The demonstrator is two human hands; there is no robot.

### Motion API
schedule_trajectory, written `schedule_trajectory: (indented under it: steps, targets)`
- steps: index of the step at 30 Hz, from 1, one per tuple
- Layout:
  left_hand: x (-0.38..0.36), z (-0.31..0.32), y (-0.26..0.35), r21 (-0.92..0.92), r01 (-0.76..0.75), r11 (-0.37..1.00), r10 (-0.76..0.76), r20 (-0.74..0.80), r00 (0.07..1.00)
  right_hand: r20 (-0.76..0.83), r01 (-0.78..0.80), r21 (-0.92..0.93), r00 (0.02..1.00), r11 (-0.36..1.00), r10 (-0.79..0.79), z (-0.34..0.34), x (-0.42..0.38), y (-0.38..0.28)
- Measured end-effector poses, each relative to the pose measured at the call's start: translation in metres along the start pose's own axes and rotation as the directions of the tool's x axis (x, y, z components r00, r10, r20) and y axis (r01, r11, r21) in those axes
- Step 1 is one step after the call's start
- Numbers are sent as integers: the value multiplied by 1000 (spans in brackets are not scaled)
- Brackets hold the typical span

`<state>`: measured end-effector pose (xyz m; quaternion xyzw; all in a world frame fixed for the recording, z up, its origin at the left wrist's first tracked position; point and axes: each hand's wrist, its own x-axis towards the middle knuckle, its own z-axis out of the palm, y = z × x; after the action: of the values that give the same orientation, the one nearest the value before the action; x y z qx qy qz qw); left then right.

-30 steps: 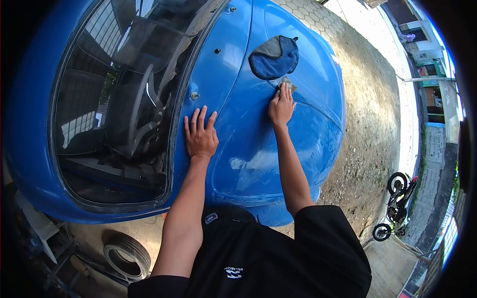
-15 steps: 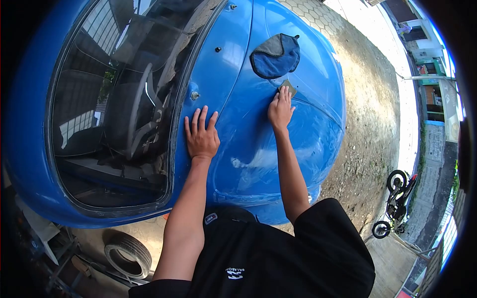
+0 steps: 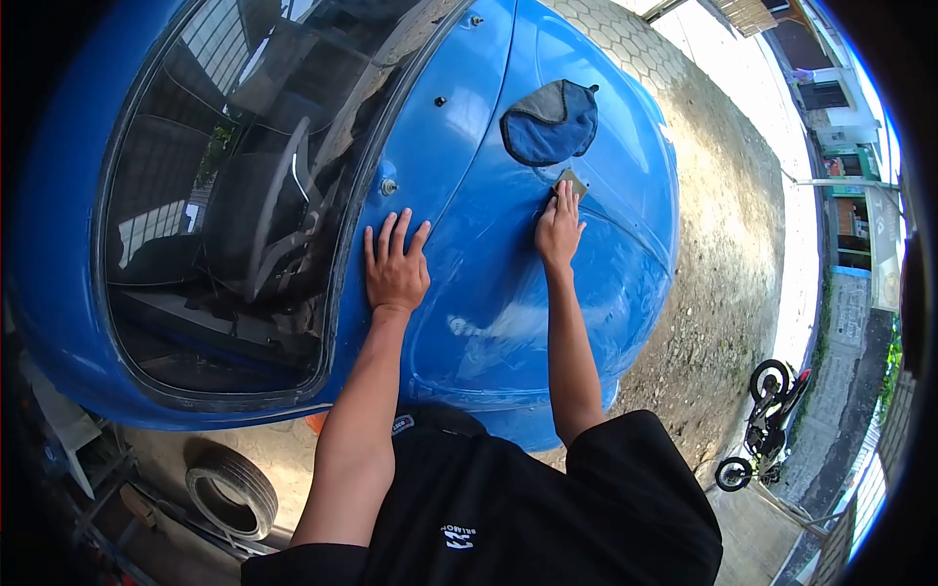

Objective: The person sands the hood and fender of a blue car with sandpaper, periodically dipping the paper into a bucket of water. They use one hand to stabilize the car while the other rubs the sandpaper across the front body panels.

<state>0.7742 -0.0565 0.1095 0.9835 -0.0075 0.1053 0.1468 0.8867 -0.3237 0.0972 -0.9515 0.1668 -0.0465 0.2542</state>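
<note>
On the glossy blue curved car bonnet (image 3: 508,293), seen from the head camera, a small square grey sanding pad (image 3: 571,182) is pressed flat under the fingertips of the right hand (image 3: 558,230), whose fingers are held together and extended. Just beyond the pad, a blue and grey folded cloth (image 3: 550,122) is laid on the panel. The left hand (image 3: 394,264) is spread wide, palm down, near the dark curved windscreen (image 3: 215,195). Pale smears are seen on the paint between the arms. Rough concrete ground (image 3: 723,244) is seen around the car, with a worn black tyre (image 3: 231,486) lying below and a parked black motorcycle (image 3: 760,425) well apart at the right.
</note>
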Motion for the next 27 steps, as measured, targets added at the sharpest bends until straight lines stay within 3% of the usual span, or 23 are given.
schedule_trajectory:
  steps: [4, 6, 10, 12, 17, 20, 22, 23, 24, 26, 27]
  targets:
    - [1, 1, -1, 52, -20, 998, 19, 16, 1000, 64, -85, 110, 995, 990, 78, -11, 59, 5]
    - [-1, 2, -1, 75, -21, 997, 20, 25, 1000, 79, -56, 95, 996, 994, 48, -11, 52, -6]
    - [3, 2, -1, 63, -18, 998, 17, 10, 1000, 164, 188, -5, 969, 982, -185, 1, -31, -35]
    - [1, 1, 0, 46, -13, 999, 13, 3, 1000, 118, 319, -1, 941, 948, -317, 14, -52, -41]
    - [2, -2, 0, 13, -18, 1000, 18, -6, 1000, 56, 170, 31, 984, 985, -172, 13, 1, -41]
    - [2, 2, -1, 47, -17, 999, 17, 0, 1000, 111, 394, 101, 908, 913, -404, 30, -35, -85]
    - [1, 4, -2, 26, -15, 1000, 15, -5, 1000, 248, 651, 217, 684, 728, -686, 32, -69, -101]
    - [2, 4, -3, 18, -12, 1000, 12, -8, 1000, 285, 663, 238, 651, 710, -703, 30, -65, -102]
    - [2, 3, -2, 14, -7, 1000, 7, -10, 1000, 302, 704, 142, 639, 696, -708, 21, -49, -101]
    - [2, 0, 0, 6, -1, 1000, 1, -7, 1000, 88, 514, 49, 852, 856, -517, 29, -9, -89]
    - [2, 0, 0, 3, -4, 1000, 4, -18, 1000, 31, 433, 25, 901, 901, -434, 32, 6, -88]
